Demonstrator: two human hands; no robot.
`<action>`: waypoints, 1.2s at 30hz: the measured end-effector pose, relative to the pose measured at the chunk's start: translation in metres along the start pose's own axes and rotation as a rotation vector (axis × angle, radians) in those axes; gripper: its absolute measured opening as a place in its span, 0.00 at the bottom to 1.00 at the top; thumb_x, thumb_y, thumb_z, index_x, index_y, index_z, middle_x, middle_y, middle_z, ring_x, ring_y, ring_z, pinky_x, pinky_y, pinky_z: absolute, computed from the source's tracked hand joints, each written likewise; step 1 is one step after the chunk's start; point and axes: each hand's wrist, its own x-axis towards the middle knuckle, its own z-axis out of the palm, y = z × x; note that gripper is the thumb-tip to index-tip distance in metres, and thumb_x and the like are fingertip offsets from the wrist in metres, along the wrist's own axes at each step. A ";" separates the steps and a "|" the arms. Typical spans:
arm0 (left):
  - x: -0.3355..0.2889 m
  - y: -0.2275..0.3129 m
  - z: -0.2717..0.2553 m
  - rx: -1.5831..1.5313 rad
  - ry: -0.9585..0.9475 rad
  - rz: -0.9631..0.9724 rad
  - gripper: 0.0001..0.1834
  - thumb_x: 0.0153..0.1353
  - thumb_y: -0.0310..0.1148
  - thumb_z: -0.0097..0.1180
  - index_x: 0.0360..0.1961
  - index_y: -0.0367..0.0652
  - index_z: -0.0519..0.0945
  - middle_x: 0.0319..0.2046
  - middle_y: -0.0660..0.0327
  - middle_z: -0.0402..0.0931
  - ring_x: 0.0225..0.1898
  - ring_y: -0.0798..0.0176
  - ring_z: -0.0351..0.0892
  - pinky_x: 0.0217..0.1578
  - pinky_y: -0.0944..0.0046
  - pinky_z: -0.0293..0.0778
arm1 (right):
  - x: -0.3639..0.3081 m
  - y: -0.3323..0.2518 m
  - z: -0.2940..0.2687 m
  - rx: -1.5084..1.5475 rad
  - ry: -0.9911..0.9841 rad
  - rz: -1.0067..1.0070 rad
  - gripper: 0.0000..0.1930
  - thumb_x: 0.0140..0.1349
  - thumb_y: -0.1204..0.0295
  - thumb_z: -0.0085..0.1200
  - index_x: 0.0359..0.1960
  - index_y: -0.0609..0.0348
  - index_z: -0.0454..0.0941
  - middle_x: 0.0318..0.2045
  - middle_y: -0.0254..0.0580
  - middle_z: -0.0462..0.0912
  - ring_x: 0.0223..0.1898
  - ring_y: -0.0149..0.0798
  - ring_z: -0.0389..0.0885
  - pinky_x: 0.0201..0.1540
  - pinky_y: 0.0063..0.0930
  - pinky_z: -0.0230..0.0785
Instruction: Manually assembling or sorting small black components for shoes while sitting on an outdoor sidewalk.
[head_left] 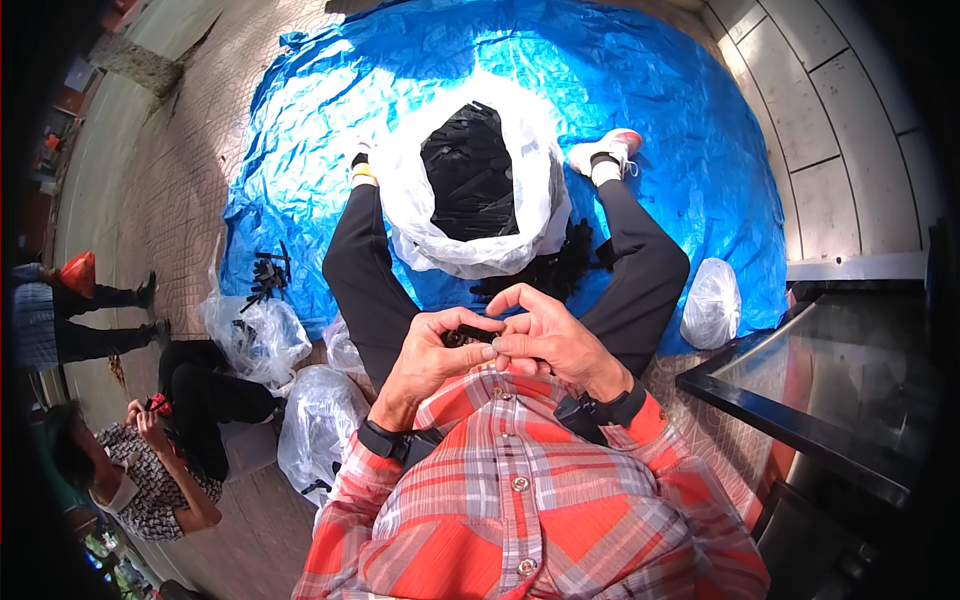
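In front of my chest, my left hand (435, 360) and my right hand (562, 345) meet. A small black strip (472, 333) lies between the thumb and fingers of the left hand. The right hand's thumb and fingertips are pinched together at the strip's right end; what exactly they grip is hidden. Just beyond the hands, between my legs, stands a wide-open white plastic bag (535, 190) filled with many flat black strips (468, 170). A pile of black pieces (560, 268) lies on the blue tarp (690, 150) against the bag's near side.
Clear plastic bags (320, 425) lie at my left, near a small heap of black pieces (265, 278). A tied bag (712, 303) sits right of my knee. A dark-framed glass panel (820, 370) stands at the right. Another person (150, 450) sits at the left.
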 end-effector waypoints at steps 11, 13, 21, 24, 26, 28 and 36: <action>-0.003 -0.011 -0.001 0.018 0.084 0.174 0.12 0.46 0.21 0.64 0.34 0.36 0.77 0.30 0.61 0.78 0.26 0.77 0.73 0.26 0.79 0.69 | -0.008 -0.007 0.005 -0.347 0.089 0.016 0.08 0.61 0.72 0.48 0.33 0.65 0.73 0.21 0.28 0.72 0.22 0.18 0.66 0.23 0.13 0.58; -0.006 -0.012 0.001 0.032 0.090 0.190 0.12 0.46 0.21 0.64 0.33 0.36 0.77 0.29 0.62 0.77 0.24 0.78 0.72 0.23 0.79 0.67 | -0.006 -0.004 0.006 -0.321 0.103 0.006 0.08 0.61 0.72 0.48 0.33 0.65 0.73 0.20 0.28 0.71 0.21 0.18 0.66 0.23 0.14 0.57; 0.005 -0.012 0.014 0.168 0.308 0.232 0.07 0.49 0.21 0.61 0.31 0.36 0.77 0.23 0.68 0.73 0.23 0.81 0.67 0.21 0.80 0.63 | 0.008 0.011 0.012 -1.310 0.619 -0.799 0.10 0.53 0.73 0.56 0.35 0.64 0.72 0.30 0.44 0.72 0.29 0.36 0.72 0.28 0.27 0.65; 0.012 -0.016 0.013 0.242 0.348 0.318 0.08 0.50 0.21 0.60 0.31 0.35 0.76 0.20 0.69 0.70 0.23 0.81 0.65 0.23 0.78 0.63 | 0.011 0.004 0.033 -1.176 0.451 -0.732 0.13 0.50 0.73 0.58 0.36 0.64 0.70 0.32 0.50 0.68 0.35 0.47 0.71 0.33 0.35 0.66; 0.012 -0.017 0.013 0.542 0.350 0.511 0.07 0.50 0.21 0.60 0.32 0.34 0.76 0.21 0.67 0.72 0.23 0.79 0.67 0.23 0.77 0.65 | 0.016 0.013 0.033 -1.124 0.497 -0.631 0.15 0.50 0.73 0.59 0.36 0.65 0.68 0.29 0.47 0.67 0.33 0.46 0.71 0.32 0.35 0.67; 0.012 -0.017 0.014 0.531 0.374 0.524 0.08 0.50 0.22 0.60 0.32 0.34 0.76 0.21 0.66 0.73 0.23 0.79 0.67 0.24 0.77 0.65 | 0.019 0.017 0.032 -1.081 0.500 -0.573 0.15 0.51 0.74 0.59 0.35 0.66 0.66 0.28 0.47 0.67 0.31 0.46 0.71 0.30 0.35 0.68; 0.005 -0.016 0.020 0.156 0.356 0.374 0.09 0.52 0.23 0.60 0.35 0.37 0.75 0.24 0.67 0.73 0.20 0.80 0.65 0.20 0.79 0.60 | 0.020 0.023 0.022 -0.457 0.529 -0.415 0.08 0.63 0.71 0.47 0.31 0.65 0.69 0.20 0.37 0.72 0.20 0.27 0.72 0.21 0.22 0.64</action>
